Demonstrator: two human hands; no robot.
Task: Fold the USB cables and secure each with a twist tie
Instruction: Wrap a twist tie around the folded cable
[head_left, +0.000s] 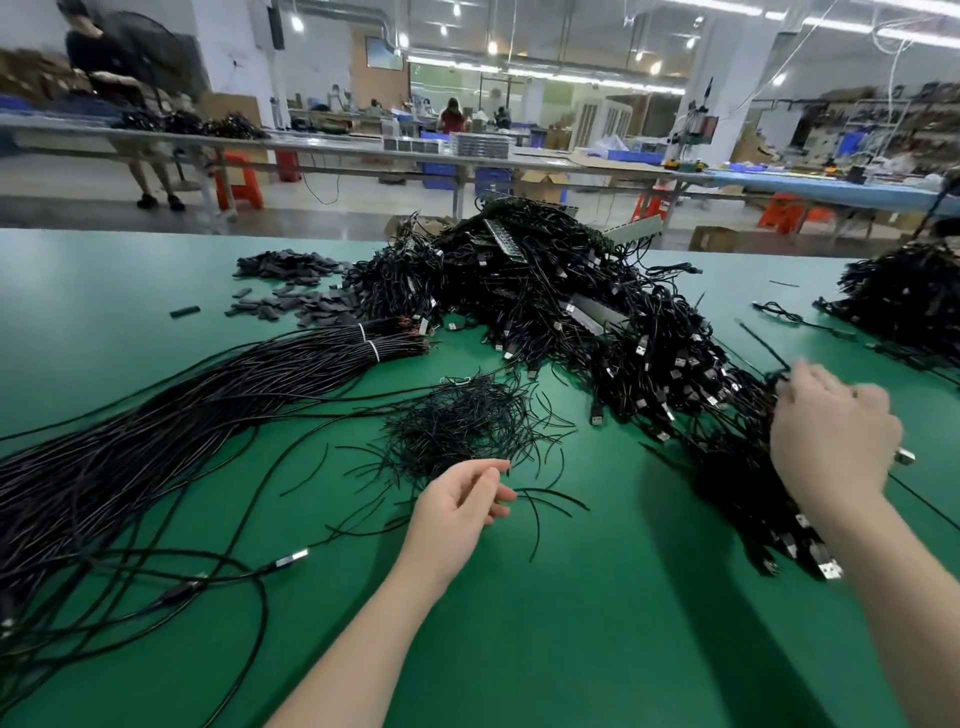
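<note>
Reaching for ties: loose twist ties lie just above the left hand, fingers relaxed, empty.
Folded USB cable is gripped at right of frame by the right hand.

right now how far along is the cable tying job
Done: a big heap of folded black USB cables fills the middle of the green table.
In hand: the right hand grips a folded cable at the heap's edge; the left hand reaches into the loose black twist ties.
Left: the long straight black cables lie unfolded.

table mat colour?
Green: the table mat is a plain solid green, with no pattern. Seen best in the head view, the only one.
</note>
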